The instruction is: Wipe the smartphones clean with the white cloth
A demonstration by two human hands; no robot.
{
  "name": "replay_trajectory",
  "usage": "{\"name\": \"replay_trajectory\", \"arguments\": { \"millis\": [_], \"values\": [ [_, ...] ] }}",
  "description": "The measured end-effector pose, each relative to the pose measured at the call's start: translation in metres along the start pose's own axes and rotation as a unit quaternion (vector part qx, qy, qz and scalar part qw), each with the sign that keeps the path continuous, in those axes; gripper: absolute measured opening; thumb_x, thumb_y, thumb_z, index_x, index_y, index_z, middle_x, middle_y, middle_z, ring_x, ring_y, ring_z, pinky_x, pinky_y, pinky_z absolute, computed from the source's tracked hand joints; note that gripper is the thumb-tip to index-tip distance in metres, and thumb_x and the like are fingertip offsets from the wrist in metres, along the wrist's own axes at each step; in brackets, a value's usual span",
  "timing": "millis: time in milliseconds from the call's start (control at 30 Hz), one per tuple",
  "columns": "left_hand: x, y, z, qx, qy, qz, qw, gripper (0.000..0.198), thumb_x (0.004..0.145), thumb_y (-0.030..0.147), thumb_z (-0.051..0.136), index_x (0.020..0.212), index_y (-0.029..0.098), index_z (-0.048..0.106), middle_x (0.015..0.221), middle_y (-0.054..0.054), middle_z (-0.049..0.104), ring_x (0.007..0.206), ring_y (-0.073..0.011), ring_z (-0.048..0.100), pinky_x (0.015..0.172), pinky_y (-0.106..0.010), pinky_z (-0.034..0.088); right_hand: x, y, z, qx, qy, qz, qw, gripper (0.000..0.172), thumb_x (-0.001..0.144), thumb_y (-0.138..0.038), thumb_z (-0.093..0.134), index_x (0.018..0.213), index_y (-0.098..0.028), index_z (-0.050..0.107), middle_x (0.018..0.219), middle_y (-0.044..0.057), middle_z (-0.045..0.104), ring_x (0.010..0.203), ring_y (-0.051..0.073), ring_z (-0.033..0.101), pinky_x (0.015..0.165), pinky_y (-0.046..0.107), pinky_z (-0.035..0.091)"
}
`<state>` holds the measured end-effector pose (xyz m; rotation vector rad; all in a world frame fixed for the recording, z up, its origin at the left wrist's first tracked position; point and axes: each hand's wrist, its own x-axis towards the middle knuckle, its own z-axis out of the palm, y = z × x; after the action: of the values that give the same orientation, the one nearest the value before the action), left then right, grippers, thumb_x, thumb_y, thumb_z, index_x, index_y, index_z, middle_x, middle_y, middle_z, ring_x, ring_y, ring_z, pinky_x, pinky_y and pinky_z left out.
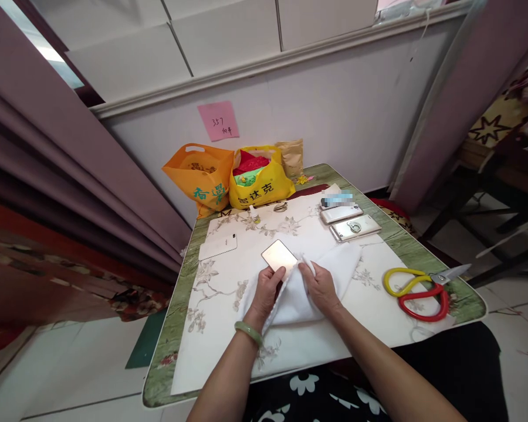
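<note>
My left hand (267, 290), with a pale green bangle at the wrist, grips the lower end of a gold-coloured smartphone (278, 254) between thumb and fingers. A white cloth (341, 266) spreads over the table under both hands, and one edge of it runs up along the left hand. Fingers of my right hand (320, 286) pinch a fold of this cloth close to the phone's lower right corner. A white phone (219, 246) lies flat to the left. Two more phones, a silver one (342, 213) and one with a ring holder (356, 227), lie at the back right.
Large scissors (416, 290) with yellow and red handles lie at the table's right edge. Along the wall stand an orange bag (202, 181), a yellow bag (261, 184) and a brown pouch (293, 157). A small bottle (254, 215) is near them. The table (161, 363) has rounded corners.
</note>
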<state>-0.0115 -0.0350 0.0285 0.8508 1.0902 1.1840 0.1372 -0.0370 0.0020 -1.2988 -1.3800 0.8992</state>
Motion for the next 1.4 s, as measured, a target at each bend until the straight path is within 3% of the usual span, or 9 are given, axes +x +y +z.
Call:
{"name": "replay_trajectory", "arguments": {
  "millis": [100, 200, 300, 433, 600, 767, 1033, 1267, 1400],
  "values": [
    [0.003, -0.001, -0.007, 0.040, 0.049, 0.008, 0.998, 0.042, 0.065, 0.053, 0.078, 0.069, 0.014, 0.063, 0.046, 0.004, 0.053, 0.043, -0.0080, 0.045, 0.044, -0.021, 0.031, 0.000, -0.005, -0.001, -0.037, -0.040, -0.004, 0.999, 0.035, 0.080, -0.056, 0.063, 0.083, -0.022, 0.057, 0.068, -0.003, 0.059, 0.063, 0.016, 0.051, 0.062, 0.025, 0.040],
    [0.006, -0.003, -0.010, 0.050, 0.070, 0.015, 0.996, 0.046, 0.065, 0.058, 0.077, 0.065, 0.016, 0.057, 0.041, 0.007, 0.045, 0.038, -0.0056, 0.036, 0.040, -0.021, 0.024, 0.001, -0.009, -0.001, -0.071, -0.064, -0.003, 0.995, 0.044, 0.069, -0.055, 0.074, 0.096, -0.023, 0.057, 0.074, -0.002, 0.063, 0.065, 0.017, 0.055, 0.064, 0.026, 0.041],
    [0.005, -0.003, -0.008, 0.047, 0.067, 0.017, 0.997, 0.046, 0.064, 0.058, 0.077, 0.067, 0.016, 0.057, 0.044, 0.007, 0.046, 0.040, -0.0055, 0.037, 0.043, -0.020, 0.026, 0.002, -0.007, 0.000, -0.059, -0.037, -0.002, 0.998, 0.034, 0.084, -0.056, 0.058, 0.079, -0.023, 0.055, 0.063, -0.003, 0.056, 0.059, 0.016, 0.049, 0.061, 0.026, 0.038],
    [0.002, -0.003, -0.003, 0.037, 0.063, 0.011, 0.997, 0.046, 0.064, 0.057, 0.078, 0.072, 0.015, 0.060, 0.043, 0.009, 0.043, 0.038, -0.0048, 0.032, 0.041, -0.021, 0.023, 0.001, -0.004, 0.000, -0.013, 0.007, -0.008, 1.000, 0.043, 0.094, -0.054, 0.039, 0.068, -0.022, 0.051, 0.059, -0.003, 0.051, 0.058, 0.014, 0.045, 0.060, 0.025, 0.037],
    [0.004, -0.002, -0.006, 0.025, 0.093, 0.029, 0.995, 0.049, 0.065, 0.061, 0.075, 0.067, 0.016, 0.057, 0.046, 0.005, 0.052, 0.042, -0.0061, 0.041, 0.043, -0.020, 0.029, 0.000, -0.007, 0.000, -0.038, -0.021, 0.005, 0.999, 0.034, 0.078, -0.055, 0.066, 0.085, -0.023, 0.057, 0.067, -0.003, 0.059, 0.060, 0.015, 0.050, 0.061, 0.025, 0.039],
    [0.007, -0.001, -0.002, -0.043, 0.098, 0.036, 0.994, 0.046, 0.065, 0.057, 0.078, 0.071, 0.015, 0.061, 0.056, 0.000, 0.062, 0.049, -0.0086, 0.052, 0.048, -0.020, 0.038, -0.001, -0.005, 0.002, -0.018, -0.004, -0.003, 1.000, 0.038, 0.092, -0.053, 0.046, 0.074, -0.021, 0.057, 0.061, -0.003, 0.054, 0.058, 0.015, 0.047, 0.060, 0.026, 0.037],
    [0.009, -0.008, -0.004, -0.058, 0.071, 0.050, 0.995, 0.039, 0.068, 0.050, 0.077, 0.073, 0.015, 0.061, 0.057, 0.001, 0.061, 0.047, -0.0099, 0.053, 0.045, -0.023, 0.040, 0.000, 0.001, 0.001, 0.096, 0.117, 0.047, 0.987, 0.044, 0.095, -0.059, 0.036, 0.076, -0.022, 0.050, 0.069, -0.002, 0.052, 0.067, 0.016, 0.047, 0.065, 0.027, 0.041],
    [0.001, 0.001, -0.006, 0.001, 0.045, 0.004, 0.999, 0.032, 0.059, 0.036, 0.085, 0.061, 0.011, 0.067, 0.052, 0.001, 0.060, 0.049, -0.0095, 0.050, 0.051, -0.023, 0.039, 0.000, -0.004, -0.001, 0.015, 0.000, 0.026, 1.000, 0.042, 0.080, -0.052, 0.065, 0.107, -0.021, 0.055, 0.080, -0.001, 0.065, 0.067, 0.017, 0.056, 0.067, 0.028, 0.044],
    [-0.001, 0.002, -0.002, 0.006, 0.039, 0.001, 0.999, 0.032, 0.059, 0.038, 0.085, 0.064, 0.011, 0.068, 0.055, 0.000, 0.062, 0.052, -0.0103, 0.052, 0.052, -0.023, 0.039, 0.000, -0.002, -0.001, 0.014, 0.023, 0.016, 1.000, 0.034, 0.086, -0.051, 0.058, 0.102, -0.021, 0.057, 0.081, 0.001, 0.065, 0.070, 0.018, 0.057, 0.069, 0.028, 0.045]
  ]
}}
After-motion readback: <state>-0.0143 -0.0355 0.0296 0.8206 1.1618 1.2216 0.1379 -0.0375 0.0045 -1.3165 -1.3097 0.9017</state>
